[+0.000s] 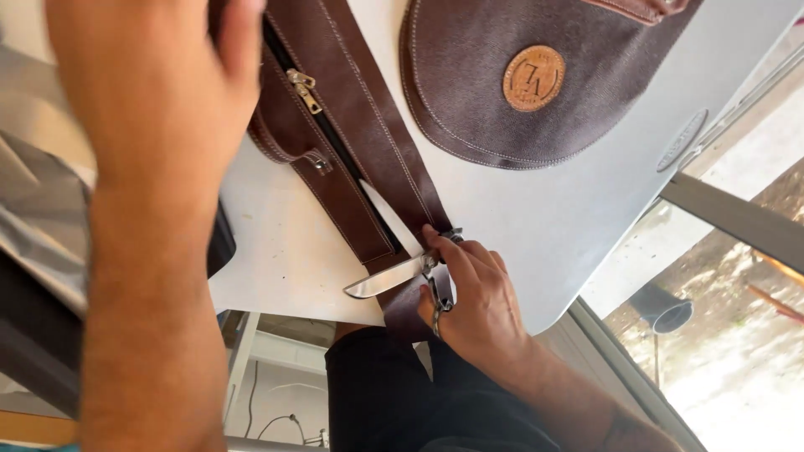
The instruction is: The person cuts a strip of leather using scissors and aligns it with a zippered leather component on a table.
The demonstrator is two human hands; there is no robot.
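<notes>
While right hand curls closed around scissors, blades open at the brown leather strap end, white table underneath, left hand rests flat, fingers extended, on strap's far end beside zipper.

Right hand with scissors on brown leather strap (zipper open)

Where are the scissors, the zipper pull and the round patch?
scissors (387, 279): head view, on the shiny blade.
zipper pull (305, 90): head view, on the metal tab.
round patch (533, 78): head view, on its middle.
</notes>
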